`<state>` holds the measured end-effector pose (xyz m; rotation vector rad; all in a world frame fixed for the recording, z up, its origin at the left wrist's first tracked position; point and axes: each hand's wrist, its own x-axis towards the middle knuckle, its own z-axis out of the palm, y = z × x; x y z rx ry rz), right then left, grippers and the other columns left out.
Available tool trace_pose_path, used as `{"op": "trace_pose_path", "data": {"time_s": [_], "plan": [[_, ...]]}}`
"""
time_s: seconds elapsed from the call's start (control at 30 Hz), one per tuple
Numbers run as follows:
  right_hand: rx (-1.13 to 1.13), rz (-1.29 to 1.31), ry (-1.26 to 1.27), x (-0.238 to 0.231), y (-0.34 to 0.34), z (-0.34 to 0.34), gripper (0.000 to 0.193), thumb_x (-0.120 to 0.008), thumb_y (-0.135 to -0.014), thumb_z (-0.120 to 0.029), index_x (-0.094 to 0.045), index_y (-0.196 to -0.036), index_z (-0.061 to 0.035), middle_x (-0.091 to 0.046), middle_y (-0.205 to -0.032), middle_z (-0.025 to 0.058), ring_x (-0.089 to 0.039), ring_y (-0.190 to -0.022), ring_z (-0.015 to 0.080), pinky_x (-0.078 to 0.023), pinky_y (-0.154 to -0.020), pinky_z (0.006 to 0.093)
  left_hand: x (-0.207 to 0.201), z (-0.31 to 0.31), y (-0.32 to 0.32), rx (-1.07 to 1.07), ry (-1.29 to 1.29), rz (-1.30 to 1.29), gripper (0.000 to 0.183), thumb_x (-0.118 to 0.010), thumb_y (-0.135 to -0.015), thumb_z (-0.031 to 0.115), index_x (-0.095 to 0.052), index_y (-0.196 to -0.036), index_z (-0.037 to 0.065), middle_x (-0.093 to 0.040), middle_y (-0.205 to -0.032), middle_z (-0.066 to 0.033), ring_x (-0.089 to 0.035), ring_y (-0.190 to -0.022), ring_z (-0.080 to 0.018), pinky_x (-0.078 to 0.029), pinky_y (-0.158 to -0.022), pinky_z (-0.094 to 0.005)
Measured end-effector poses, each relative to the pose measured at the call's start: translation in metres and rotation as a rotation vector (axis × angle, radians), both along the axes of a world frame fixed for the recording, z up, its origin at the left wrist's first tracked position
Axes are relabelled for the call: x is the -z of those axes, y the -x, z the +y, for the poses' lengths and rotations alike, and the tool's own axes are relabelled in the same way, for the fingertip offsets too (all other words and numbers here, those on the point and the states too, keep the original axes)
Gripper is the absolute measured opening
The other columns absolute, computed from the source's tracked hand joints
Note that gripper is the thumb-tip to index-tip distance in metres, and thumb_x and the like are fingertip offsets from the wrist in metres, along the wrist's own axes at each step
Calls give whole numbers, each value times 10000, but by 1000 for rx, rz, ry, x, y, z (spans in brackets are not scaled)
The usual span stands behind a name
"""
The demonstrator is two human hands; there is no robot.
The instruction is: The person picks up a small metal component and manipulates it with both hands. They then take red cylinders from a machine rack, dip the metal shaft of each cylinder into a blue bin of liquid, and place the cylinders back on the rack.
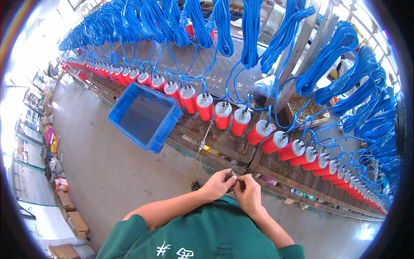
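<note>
Both hands meet in front of my body, by the near edge of the bench. My left hand [219, 185] is closed round a small, dark, slim piece [230, 173] whose tip pokes up past the fingers; its kind is unclear. Close beside it, my right hand [248, 193] is pinched, thumb to fingers, and anything in that pinch is hidden. Beyond them a long row of red cylinders with grey metal tops stands on the bench, among them a cylinder [240, 122] almost straight ahead. Blue cables run from their tops to coiled blue cable bundles [251, 34] hanging above.
An open blue plastic crate [142, 114] juts over the bench edge at left. A thin hose with a metal fitting [204, 140] hangs down the bench front. A box of small metal parts [305, 108] sits behind the cylinders, beside a metal post [297, 56]. Cardboard boxes [76, 222] lie far left.
</note>
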<state>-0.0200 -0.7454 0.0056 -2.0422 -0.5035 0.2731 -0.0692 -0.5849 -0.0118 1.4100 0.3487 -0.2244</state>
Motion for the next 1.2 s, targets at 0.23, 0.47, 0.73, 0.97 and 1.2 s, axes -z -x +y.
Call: {"op": "trace_pose_path", "data": {"time_s": [0.23,0.47,0.73,0.97,1.2], "plan": [[-183,174,-58,-12,-18,-8,120,-741,-932,-70,-677,-990,12,-736,-860,169,-736,-762,266,-573,-703,364,-10,11,4,6,-32,3,160,-597,-1069,162,-624,-1002,20,-600,-862,18,-518,-808,-69,-468,-717,-277],[-328,130,-8,-27,-29,-11,104,-733,-920,-38,-688,-1007,-1,-732,-882,188,-739,-777,314,-574,-696,376,-1,17,6,95,62,23,193,-615,-1080,204,-628,-996,30,-600,-854,29,-521,-797,-58,-451,-702,-263],[-283,-158,42,-26,-28,-7,155,-744,-808,-7,-658,-934,-34,-715,-825,174,-729,-725,347,-576,-639,391,-16,16,2,131,157,11,200,-600,-1095,222,-608,-984,57,-571,-781,32,-473,-653,-52,-378,-566,-245],[-309,-94,29,-12,-33,-7,127,-731,-832,0,-644,-923,-11,-697,-748,183,-717,-653,310,-562,-612,365,-14,15,2,142,227,78,181,-593,-1099,222,-595,-996,73,-549,-770,37,-445,-623,-55,-357,-543,-250],[-307,243,13,-10,-35,-18,91,-709,-881,-6,-652,-945,23,-714,-734,154,-731,-667,179,-567,-615,321,-6,15,1,190,241,99,198,-604,-1093,239,-592,-991,70,-562,-798,31,-458,-633,-60,-374,-554,-254]]}}
